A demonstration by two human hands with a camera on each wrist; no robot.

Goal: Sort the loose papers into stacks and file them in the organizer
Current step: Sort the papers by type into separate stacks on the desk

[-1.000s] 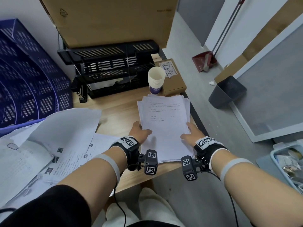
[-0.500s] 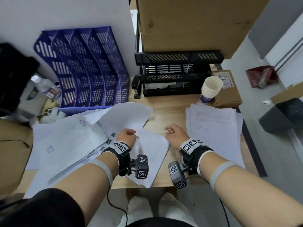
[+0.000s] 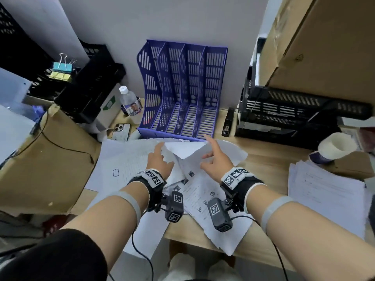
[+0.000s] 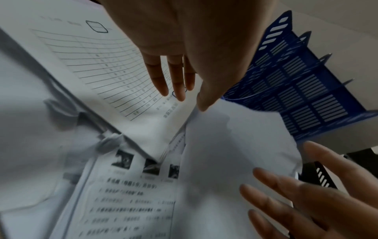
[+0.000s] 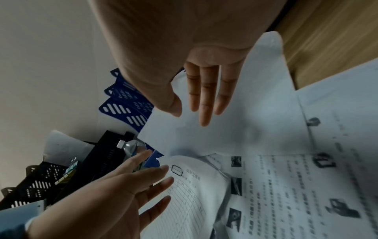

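While one sorted stack (image 3: pixel 324 197) already sits at the desk's right edge, beside the paper cups (image 3: pixel 332 149), this looks like the gather step: both hands over the loose papers (image 3: pixel 194 191) w/ nothing gripped yet. Left hand (image 3: pixel 159 161) is spread, fingers straight, index tip at a raised blank sheet (image 3: pixel 185 150); right hand (image 3: pixel 216 161) likewise apart above it. Blue file organizer (image 3: pixel 182 92) stands just behind, slots seemingly unfilled. Next, prob: pinch that sheet, w/o dragging those beneath.

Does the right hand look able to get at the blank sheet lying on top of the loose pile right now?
Probably yes. The right hand hovers open over the blank sheet, fingers spread, holding nothing. Nothing lies on the sheet, and the left hand is off to its side.
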